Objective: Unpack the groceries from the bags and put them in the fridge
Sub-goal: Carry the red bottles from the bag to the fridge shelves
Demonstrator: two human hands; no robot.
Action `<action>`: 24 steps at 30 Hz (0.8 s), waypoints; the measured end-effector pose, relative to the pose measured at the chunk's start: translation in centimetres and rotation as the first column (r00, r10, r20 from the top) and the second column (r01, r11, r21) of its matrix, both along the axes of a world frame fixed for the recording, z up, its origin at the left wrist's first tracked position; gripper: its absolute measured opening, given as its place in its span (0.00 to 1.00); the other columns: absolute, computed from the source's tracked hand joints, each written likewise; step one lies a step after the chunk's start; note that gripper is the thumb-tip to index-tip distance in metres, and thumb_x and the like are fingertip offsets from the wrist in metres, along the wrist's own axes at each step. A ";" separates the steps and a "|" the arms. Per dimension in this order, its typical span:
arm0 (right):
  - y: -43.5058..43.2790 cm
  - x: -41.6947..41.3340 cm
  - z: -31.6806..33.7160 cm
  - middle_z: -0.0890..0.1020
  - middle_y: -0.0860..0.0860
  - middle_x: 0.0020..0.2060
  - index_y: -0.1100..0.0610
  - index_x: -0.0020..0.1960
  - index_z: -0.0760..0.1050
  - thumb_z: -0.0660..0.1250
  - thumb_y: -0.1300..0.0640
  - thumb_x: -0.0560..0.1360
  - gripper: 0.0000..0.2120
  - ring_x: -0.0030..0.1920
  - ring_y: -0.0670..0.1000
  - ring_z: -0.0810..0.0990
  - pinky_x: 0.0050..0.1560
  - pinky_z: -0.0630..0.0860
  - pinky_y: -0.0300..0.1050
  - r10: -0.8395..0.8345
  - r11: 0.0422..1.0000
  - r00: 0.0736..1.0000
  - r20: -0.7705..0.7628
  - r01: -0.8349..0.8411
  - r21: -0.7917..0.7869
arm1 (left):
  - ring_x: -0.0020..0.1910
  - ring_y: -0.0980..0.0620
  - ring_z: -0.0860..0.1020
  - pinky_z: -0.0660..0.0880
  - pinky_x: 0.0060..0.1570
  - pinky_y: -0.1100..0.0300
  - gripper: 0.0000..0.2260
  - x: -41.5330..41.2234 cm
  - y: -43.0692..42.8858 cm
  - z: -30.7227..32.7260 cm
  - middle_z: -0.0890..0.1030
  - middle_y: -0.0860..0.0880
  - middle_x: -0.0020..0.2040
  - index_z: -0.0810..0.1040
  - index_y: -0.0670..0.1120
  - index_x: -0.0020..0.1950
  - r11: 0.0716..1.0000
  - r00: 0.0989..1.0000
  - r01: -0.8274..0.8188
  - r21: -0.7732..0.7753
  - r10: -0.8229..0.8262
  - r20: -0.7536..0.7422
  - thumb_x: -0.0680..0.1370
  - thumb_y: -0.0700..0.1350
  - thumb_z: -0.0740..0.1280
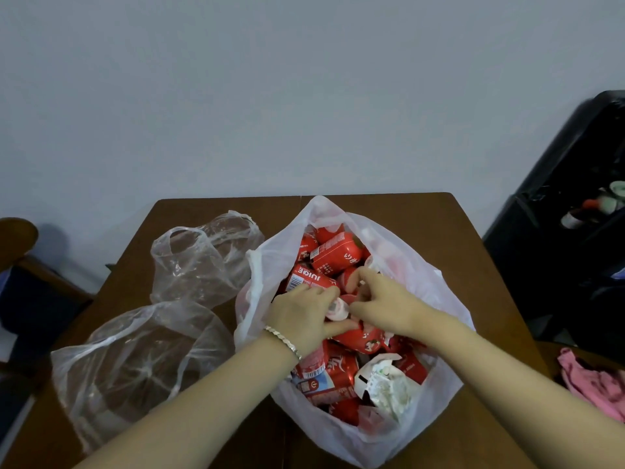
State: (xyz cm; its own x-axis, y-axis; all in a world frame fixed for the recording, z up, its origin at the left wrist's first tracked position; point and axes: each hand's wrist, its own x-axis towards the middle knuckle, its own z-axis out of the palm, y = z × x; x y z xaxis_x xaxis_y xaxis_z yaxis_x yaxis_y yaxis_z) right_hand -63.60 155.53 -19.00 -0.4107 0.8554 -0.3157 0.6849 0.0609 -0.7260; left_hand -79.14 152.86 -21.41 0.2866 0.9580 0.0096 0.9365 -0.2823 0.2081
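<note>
Cartons (333,257), red, fill the open white bag (446,299) on the desk (456,231). Both forearms reach in, hands meeting at its middle: the left hand (301,319) grips a small cup (338,308), the right hand (385,299) curls its fingers beside it, grip unclear.

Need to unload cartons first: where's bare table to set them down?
Bare table beyond the white bag up to the far edge, and the strip along its right side. Left is crowded with two clear bags.
</note>
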 end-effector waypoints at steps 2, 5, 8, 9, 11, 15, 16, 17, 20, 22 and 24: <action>1.7 0.5 -0.5 0.78 0.49 0.34 0.53 0.39 0.71 0.62 0.62 0.74 0.06 0.33 0.46 0.74 0.35 0.71 0.37 0.002 0.989 0.987 0.163 -0.026 0.142 | 0.54 0.53 0.73 0.70 0.43 0.60 0.21 0.2 0.2 0.0 0.78 0.53 0.52 0.72 0.50 0.57 1.000 1.000 0.002 -0.016 -0.002 -0.013 0.75 0.65 0.59; 4.3 0.4 -1.0 0.82 0.54 0.50 0.58 0.52 0.78 0.60 0.63 0.74 0.10 0.50 0.54 0.78 0.52 0.75 0.46 -0.023 0.968 0.970 0.241 -0.038 0.248 | 0.54 0.51 0.74 0.73 0.46 0.58 0.20 0.2 0.4 -0.1 0.78 0.52 0.54 0.71 0.50 0.60 0.999 1.000 0.001 -0.040 -0.001 -0.005 0.76 0.63 0.59; 5.9 -0.3 -1.8 0.75 0.55 0.60 0.59 0.61 0.75 0.61 0.58 0.76 0.14 0.60 0.55 0.74 0.56 0.71 0.46 0.055 0.957 0.861 0.505 -0.189 0.218 | 0.55 0.51 0.74 0.74 0.48 0.57 0.21 0.0 0.6 -0.2 0.77 0.53 0.55 0.71 0.51 0.62 0.999 1.000 0.002 -0.049 -0.003 -0.002 0.76 0.63 0.59; 6.5 -0.2 -2.1 0.75 0.54 0.60 0.58 0.61 0.75 0.61 0.54 0.77 0.15 0.60 0.55 0.75 0.53 0.71 0.47 -0.013 0.960 0.770 0.638 -0.168 0.223 | 0.55 0.51 0.74 0.74 0.48 0.58 0.21 -0.1 0.7 -0.3 0.77 0.53 0.56 0.71 0.51 0.62 0.998 1.000 0.000 -0.057 0.000 -0.007 0.76 0.63 0.59; 7.4 0.5 -1.8 0.77 0.53 0.56 0.55 0.59 0.75 0.63 0.46 0.74 0.17 0.57 0.55 0.77 0.46 0.70 0.48 -0.122 0.987 0.593 0.796 -0.015 0.162 | 0.55 0.51 0.73 0.73 0.48 0.58 0.22 -0.2 0.8 -0.5 0.77 0.53 0.56 0.71 0.52 0.62 0.997 1.000 -0.005 -0.073 0.004 -0.002 0.75 0.64 0.59; 8.5 0.7 -2.7 0.72 0.56 0.61 0.55 0.64 0.69 0.60 0.42 0.75 0.23 0.62 0.58 0.72 0.52 0.71 0.52 -0.137 0.967 0.535 0.834 -0.110 0.229 | 0.53 0.52 0.74 0.73 0.47 0.59 0.21 -0.9 1.2 -0.5 0.78 0.54 0.54 0.72 0.52 0.61 0.993 0.998 -0.046 -0.104 0.051 0.040 0.75 0.64 0.60; 8.3 0.5 -3.3 0.71 0.56 0.63 0.55 0.65 0.69 0.59 0.43 0.76 0.23 0.64 0.58 0.70 0.58 0.70 0.51 -0.103 0.956 0.583 0.806 -0.167 0.243 | 0.52 0.53 0.75 0.72 0.46 0.59 0.21 -1.1 1.3 -0.5 0.78 0.54 0.53 0.73 0.52 0.60 0.993 0.998 -0.053 -0.108 0.058 0.041 0.74 0.64 0.61; 8.0 0.4 -4.0 0.69 0.55 0.64 0.56 0.65 0.68 0.58 0.43 0.77 0.22 0.65 0.57 0.68 0.61 0.68 0.50 -0.077 0.948 0.622 0.779 -0.195 0.250 | 0.52 0.53 0.75 0.72 0.45 0.60 0.21 -1.2 1.4 -0.6 0.78 0.54 0.52 0.73 0.52 0.59 0.992 0.997 -0.055 -0.112 0.060 0.039 0.74 0.64 0.61; 7.8 0.4 -5.0 0.71 0.55 0.63 0.58 0.64 0.68 0.58 0.50 0.79 0.17 0.63 0.56 0.72 0.59 0.71 0.47 -0.116 0.927 0.600 0.792 -0.222 0.304 | 0.51 0.52 0.75 0.70 0.43 0.60 0.20 -1.1 1.5 -0.5 0.78 0.53 0.52 0.73 0.51 0.58 0.990 0.998 -0.049 -0.132 0.052 0.022 0.75 0.64 0.61; 7.7 0.2 -4.7 0.74 0.55 0.61 0.60 0.63 0.67 0.59 0.53 0.79 0.16 0.60 0.56 0.76 0.54 0.74 0.46 -0.140 0.942 0.602 0.786 -0.163 0.293 | 0.52 0.51 0.74 0.69 0.42 0.60 0.20 -1.1 1.5 -0.5 0.78 0.52 0.52 0.72 0.50 0.58 0.988 0.999 -0.047 -0.150 0.049 0.014 0.75 0.63 0.61; 7.6 0.2 -4.2 0.76 0.55 0.59 0.62 0.63 0.67 0.61 0.54 0.78 0.17 0.58 0.57 0.78 0.52 0.75 0.46 -0.121 0.972 0.670 0.733 -0.071 0.225 | 0.52 0.50 0.74 0.69 0.43 0.59 0.20 -1.1 1.5 -0.5 0.78 0.52 0.52 0.71 0.50 0.59 0.986 0.999 -0.047 -0.159 0.049 0.004 0.75 0.63 0.60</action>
